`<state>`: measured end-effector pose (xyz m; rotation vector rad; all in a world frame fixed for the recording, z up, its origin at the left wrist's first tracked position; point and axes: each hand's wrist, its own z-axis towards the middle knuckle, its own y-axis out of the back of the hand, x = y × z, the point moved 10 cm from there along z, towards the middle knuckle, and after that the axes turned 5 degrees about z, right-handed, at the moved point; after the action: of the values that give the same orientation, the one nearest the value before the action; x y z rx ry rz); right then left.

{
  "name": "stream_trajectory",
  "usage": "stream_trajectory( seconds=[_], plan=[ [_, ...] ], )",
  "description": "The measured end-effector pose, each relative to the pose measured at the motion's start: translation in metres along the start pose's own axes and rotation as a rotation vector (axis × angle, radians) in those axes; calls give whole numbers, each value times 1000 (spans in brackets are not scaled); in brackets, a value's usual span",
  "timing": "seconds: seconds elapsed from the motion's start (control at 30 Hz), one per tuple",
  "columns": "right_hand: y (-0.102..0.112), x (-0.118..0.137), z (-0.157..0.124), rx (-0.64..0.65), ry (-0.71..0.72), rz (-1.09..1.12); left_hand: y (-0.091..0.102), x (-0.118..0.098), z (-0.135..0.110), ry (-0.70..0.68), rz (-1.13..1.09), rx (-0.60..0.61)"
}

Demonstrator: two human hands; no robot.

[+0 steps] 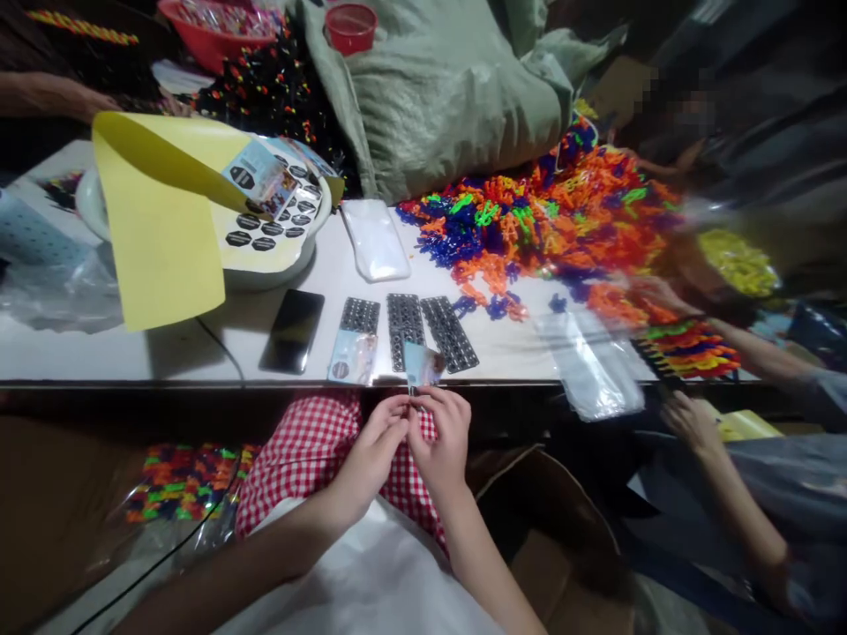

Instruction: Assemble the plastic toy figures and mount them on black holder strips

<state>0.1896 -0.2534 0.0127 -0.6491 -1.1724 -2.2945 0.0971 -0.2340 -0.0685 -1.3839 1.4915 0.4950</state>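
Observation:
My left hand (377, 445) and my right hand (442, 441) meet just past the table's front edge, above my lap. Both have their fingertips pinched at the lower end of a small light-blue printed card (423, 363). Something small and dark sits between the fingertips, too hidden to name. Beyond them on the table lie black perforated strips (451, 333), side by side. Another printed card (353, 356) with a black octagonal label covers the lower part of the left strip (361, 314).
A phone (293, 331) lies left, before a tub (278, 275) topped by a yellow sheet (165, 220) and octagonal stickers (268, 231). Clear bags (376, 240), a colourful plastic pile (529, 220) and a big sack (456, 97) stand behind. A co-worker's hands (692, 423) are at right.

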Motion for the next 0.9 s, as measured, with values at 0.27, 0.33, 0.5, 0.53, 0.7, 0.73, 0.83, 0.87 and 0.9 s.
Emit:
stream_trajectory(
  seconds=[0.27,0.33,0.5,0.53,0.7,0.73,0.83,0.87,0.9],
  plan=[
    [3,-66,11,-39,-379,102,34,-2,11,-63,-117,-131],
    [-6,-89,14,-3,-499,223,33,-4,14,-67,-132,-107],
    [-26,-110,17,56,-661,524,26,-6,20,-73,-114,-51],
    [-29,-112,17,69,-687,575,26,-6,21,-75,-103,-48],
    [-23,-118,23,68,-679,619,30,-12,37,-101,56,-56],
    [-18,-118,27,64,-641,576,31,-16,41,-112,108,-44],
    [-4,-112,46,83,-489,377,35,-26,56,-125,283,-45],
    [-2,-109,53,100,-441,310,39,-30,60,-120,338,-71],
    [-1,-106,59,119,-402,257,42,-32,65,-112,388,-106]
  ],
)
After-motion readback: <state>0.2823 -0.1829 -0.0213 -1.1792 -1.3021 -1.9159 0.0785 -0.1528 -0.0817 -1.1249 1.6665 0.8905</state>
